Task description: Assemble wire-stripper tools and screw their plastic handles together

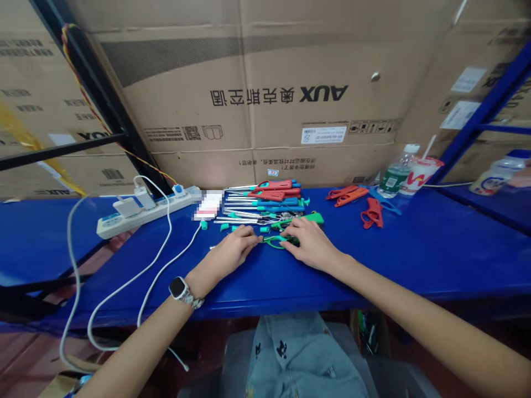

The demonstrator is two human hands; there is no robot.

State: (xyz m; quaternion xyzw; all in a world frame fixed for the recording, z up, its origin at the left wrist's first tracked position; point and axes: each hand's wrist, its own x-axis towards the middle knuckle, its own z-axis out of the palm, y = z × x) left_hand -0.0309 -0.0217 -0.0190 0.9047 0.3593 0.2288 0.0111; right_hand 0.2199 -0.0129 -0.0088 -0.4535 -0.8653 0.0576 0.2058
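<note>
Fingers of left hand (pixel 239 246) and right hand (pixel 309 243) pinching green lighter casing (pixel 274 241), its right end hidden.

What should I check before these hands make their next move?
- Left hand and right hand both at the green piece: ok.
- Grip firm: cannot tell.
- Small green parts clear of the fingers: not ok, some lie close by.
- Bottle and cup upright, away from the hands: ok.
- White cable clear of the left forearm: not ok, they cross in view.
</note>
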